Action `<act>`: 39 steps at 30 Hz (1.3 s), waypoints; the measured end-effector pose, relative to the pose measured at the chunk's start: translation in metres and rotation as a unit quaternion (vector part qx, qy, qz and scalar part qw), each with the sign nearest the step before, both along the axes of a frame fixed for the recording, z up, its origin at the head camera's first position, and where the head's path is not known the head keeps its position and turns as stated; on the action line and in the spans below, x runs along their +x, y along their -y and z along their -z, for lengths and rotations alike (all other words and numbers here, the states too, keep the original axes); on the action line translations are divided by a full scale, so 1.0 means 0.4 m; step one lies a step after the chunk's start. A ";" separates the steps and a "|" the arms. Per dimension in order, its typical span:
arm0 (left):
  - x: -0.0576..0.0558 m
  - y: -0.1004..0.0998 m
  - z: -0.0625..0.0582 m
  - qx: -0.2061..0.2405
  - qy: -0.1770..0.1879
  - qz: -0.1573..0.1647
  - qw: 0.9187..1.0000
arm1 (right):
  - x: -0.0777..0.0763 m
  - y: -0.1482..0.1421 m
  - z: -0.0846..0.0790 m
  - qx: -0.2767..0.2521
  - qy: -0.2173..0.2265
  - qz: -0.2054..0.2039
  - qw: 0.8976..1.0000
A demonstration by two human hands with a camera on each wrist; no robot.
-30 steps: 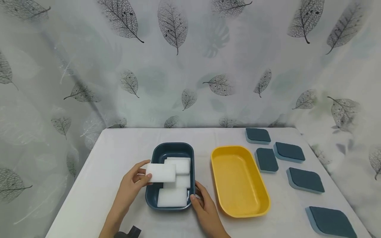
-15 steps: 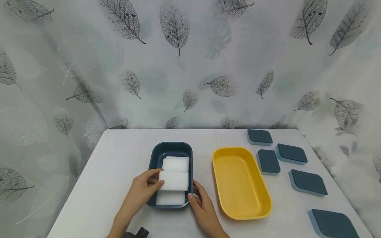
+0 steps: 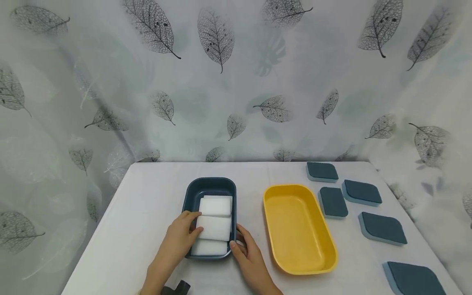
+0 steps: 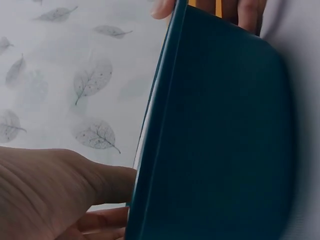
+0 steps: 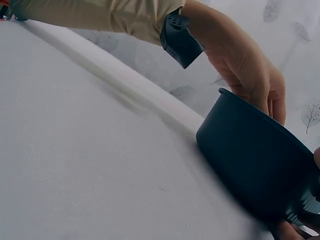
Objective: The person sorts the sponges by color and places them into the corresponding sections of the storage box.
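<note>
My left hand [image 3: 180, 232] reaches over the left rim of a dark blue tray [image 3: 211, 183]. Its thumb and forefinger pinch the left end of a white sponge block [image 3: 215, 228], which lies flat over other white sponges in the tray. More white sponges [image 3: 215, 206] show behind it and in front of it. My right hand [image 3: 249, 256] holds the tray's right wall, thumb at the rim and fingers along the outside. In the left wrist view the tray's outer wall [image 4: 225, 130] hides the sponges; in the right wrist view the tray [image 5: 250, 155] hides them too.
Right of the tray stands a yellow tray [image 3: 300, 229] with nothing in it. Several dark-topped, light-blue-sided blocks [image 3: 383, 228] lie along the right of the white-covered table [image 3: 147, 196]. A leaf-printed curtain [image 3: 199, 102] hangs behind.
My left hand has moved right and down with the white sponge, from the tray's left edge onto the other sponges inside. The right hand keeps holding the tray's side.
</note>
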State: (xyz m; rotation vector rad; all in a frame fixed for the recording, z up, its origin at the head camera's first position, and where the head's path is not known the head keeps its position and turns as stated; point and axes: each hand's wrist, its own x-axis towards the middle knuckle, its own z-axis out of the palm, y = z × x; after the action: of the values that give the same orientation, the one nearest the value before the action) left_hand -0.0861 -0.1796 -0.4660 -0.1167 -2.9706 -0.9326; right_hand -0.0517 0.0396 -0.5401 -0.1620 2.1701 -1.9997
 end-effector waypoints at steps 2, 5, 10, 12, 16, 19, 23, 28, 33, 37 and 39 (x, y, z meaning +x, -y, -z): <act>0.002 0.001 0.001 -0.010 -0.004 -0.002 1.000 | -0.003 0.002 0.000 0.006 -0.006 -0.003 1.000; 0.002 0.000 0.002 -0.020 -0.014 -0.007 1.000 | -0.006 0.005 0.000 0.012 -0.017 -0.010 1.000; -0.003 -0.006 0.010 -0.024 -0.011 -0.011 1.000 | -0.008 0.006 0.002 0.009 -0.018 -0.011 1.000; -0.004 -0.010 0.014 -0.022 -0.011 -0.010 1.000 | -0.006 0.006 0.004 0.006 -0.014 -0.010 1.000; -0.004 -0.015 0.018 -0.023 -0.017 -0.012 1.000 | 0.000 0.004 0.004 -0.002 -0.003 -0.012 1.000; -0.005 -0.020 0.022 -0.035 -0.018 -0.015 0.999 | 0.001 0.002 0.004 -0.003 0.000 -0.013 1.000; -0.010 -0.025 0.025 -0.049 -0.018 -0.017 0.999 | -0.001 0.000 0.000 -0.001 -0.007 -0.014 1.000; -0.010 -0.026 0.026 -0.050 -0.029 -0.019 0.998 | -0.004 0.000 -0.004 0.000 -0.015 -0.015 1.000; -0.008 -0.028 0.022 -0.051 -0.037 -0.016 0.998 | -0.005 0.000 -0.009 -0.001 -0.012 -0.012 1.000; -0.006 -0.031 0.013 -0.056 -0.039 -0.020 0.997 | -0.007 0.000 -0.009 -0.002 -0.009 -0.017 1.000; -0.004 -0.033 0.009 -0.061 -0.041 -0.022 0.997 | -0.009 -0.002 -0.010 0.000 -0.008 -0.022 1.000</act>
State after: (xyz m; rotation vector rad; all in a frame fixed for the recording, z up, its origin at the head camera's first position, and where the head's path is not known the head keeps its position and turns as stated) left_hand -0.0877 -0.1664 -0.4697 -0.0880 -2.9408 -0.7231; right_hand -0.0554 0.0403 -0.5363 -0.2236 2.1567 -1.9827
